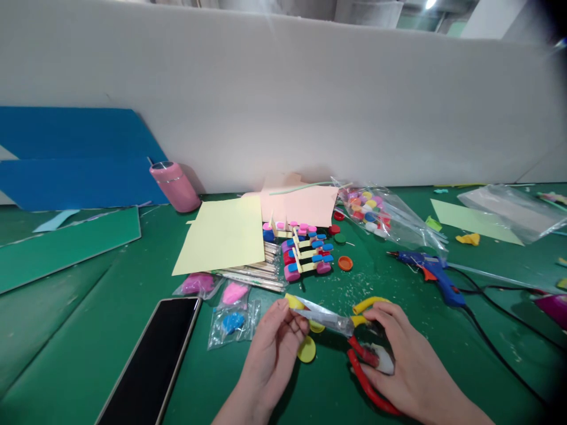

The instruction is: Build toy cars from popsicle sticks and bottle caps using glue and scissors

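Observation:
My left hand (272, 348) pinches one end of a yellow stick with clear tape wound round it (316, 316). My right hand (407, 354) holds the stick's other end, fingers curled, over red-handled scissors (367, 369) and a white tape roll (384, 359). A yellow bottle cap (306, 349) lies on the green table (80, 330) below the stick. Behind it stand small carts made of wooden sticks and pink and blue caps (305, 251).
A black phone (153, 360) lies near left. Small bags of coloured bits (233, 319), yellow paper (224, 233), pink paper (301, 203), a pink tumbler (175, 186), a bag of caps (376, 212), a blue glue gun (432, 274) with cord, blue boards (75, 156).

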Tool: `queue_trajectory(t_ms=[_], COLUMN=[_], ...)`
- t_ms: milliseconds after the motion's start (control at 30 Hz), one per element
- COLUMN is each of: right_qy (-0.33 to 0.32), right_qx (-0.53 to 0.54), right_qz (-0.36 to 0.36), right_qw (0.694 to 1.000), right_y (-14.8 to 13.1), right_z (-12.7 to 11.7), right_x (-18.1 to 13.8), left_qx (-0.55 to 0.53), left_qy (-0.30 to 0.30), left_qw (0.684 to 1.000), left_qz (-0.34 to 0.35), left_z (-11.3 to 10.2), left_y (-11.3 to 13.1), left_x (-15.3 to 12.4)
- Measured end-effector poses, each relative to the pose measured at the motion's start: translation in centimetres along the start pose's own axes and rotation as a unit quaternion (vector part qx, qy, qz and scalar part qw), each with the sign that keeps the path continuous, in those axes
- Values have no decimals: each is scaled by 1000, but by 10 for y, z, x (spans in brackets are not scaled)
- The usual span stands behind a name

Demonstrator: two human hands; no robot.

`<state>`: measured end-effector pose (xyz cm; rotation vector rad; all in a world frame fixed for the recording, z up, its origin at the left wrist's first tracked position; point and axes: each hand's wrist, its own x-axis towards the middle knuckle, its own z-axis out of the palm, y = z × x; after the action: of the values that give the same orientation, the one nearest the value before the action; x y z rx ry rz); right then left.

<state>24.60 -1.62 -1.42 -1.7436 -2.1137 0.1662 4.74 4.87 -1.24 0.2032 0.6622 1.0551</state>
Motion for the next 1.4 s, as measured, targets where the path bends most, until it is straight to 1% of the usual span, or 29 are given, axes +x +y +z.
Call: queue_trajectory(t_ms=[133,367,600,900,967,1067,1133,1233,1333,1400], right_qy=[-1,3,3,8,-14,-68,-106,-152,-151,-138], right_qx=[3,9,12,8,25,72,111,201,266,266], right_qz=[-14,-17,-32,-44,-27,30,69,107,133,141], right_qw=[1000,1000,999,999,999,995,986,962,943,943], right_y=[1,4,1,3,2,-5,-13,-22,-21,-17], right_z=[0,-1,1,6,7,7,5,0,-6,-9], right_x=[1,2,6,5,5,6,7,10,12,11], left_qx=[-13,-35,-10,-8,-6,-5,-6,-5,5,10], left_qy=[-6,-4,-39,-48,-42,-33,-31,-32,-32,-27], left_qw=[1000,999,999,999,999,999,999,999,999,999], left_qz=[0,-8,-3,13,20,22,25,32,34,35], left_z=[0,2,3,-1,-1,-1,-1,-1,0,1], left_y=[0,1,0,0,1,1,2,4,5,5], left_x=[-1,-1,-5,-2,-1,0,1,0,-2,-4])
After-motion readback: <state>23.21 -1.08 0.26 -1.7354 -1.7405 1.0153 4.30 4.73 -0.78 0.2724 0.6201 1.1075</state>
